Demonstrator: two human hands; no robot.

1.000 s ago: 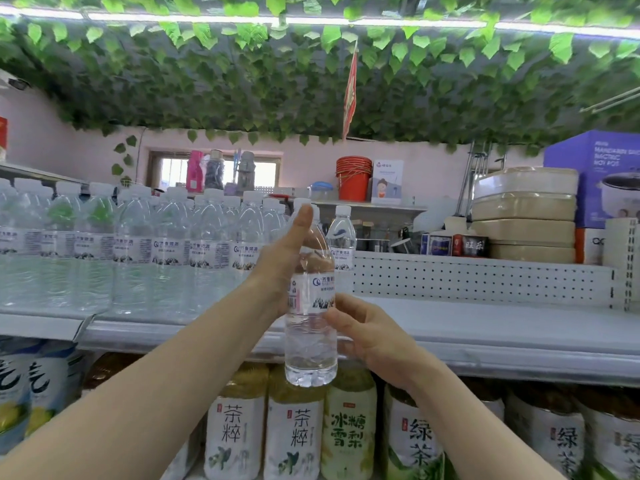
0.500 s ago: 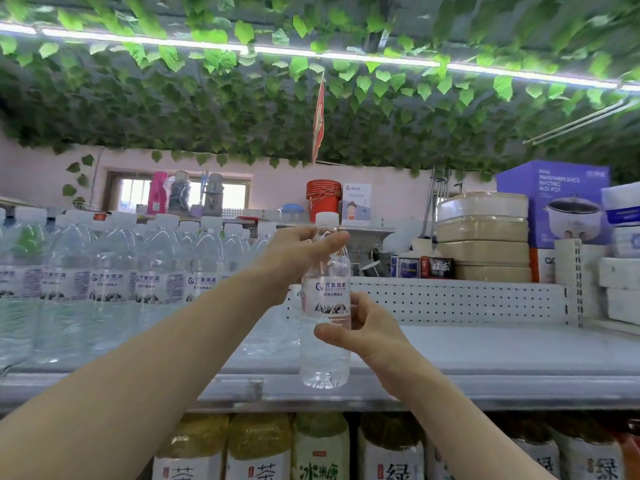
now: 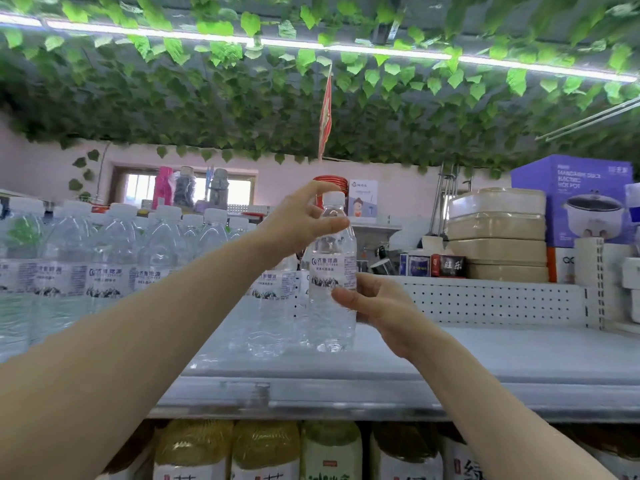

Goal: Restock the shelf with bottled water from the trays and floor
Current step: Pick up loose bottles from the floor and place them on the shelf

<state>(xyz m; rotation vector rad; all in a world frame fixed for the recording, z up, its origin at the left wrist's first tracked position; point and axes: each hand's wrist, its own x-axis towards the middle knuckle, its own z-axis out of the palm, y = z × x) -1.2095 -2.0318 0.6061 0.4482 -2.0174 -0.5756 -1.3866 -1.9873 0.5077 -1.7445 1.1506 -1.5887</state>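
Observation:
A clear water bottle (image 3: 331, 306) with a white cap and a blue-and-white label stands upright on the grey shelf (image 3: 502, 355), its base on the shelf surface. My left hand (image 3: 298, 223) grips its neck and shoulder from the left. My right hand (image 3: 377, 306) holds its middle from the right, at the label. Just left of it stands a row of identical water bottles (image 3: 114, 268), filling the shelf's left part; my left forearm hides some of them.
The shelf's right part is bare up to a white perforated back panel (image 3: 485, 299). Behind it are stacked beige containers (image 3: 497, 233) and a purple hot-pot box (image 3: 571, 199). Tea bottles (image 3: 263, 452) fill the shelf below. Green leaves hang overhead.
Both hands have carried the bottle up from in front of the shelf edge and set it down on the shelf beside the row. My view has tilted up.

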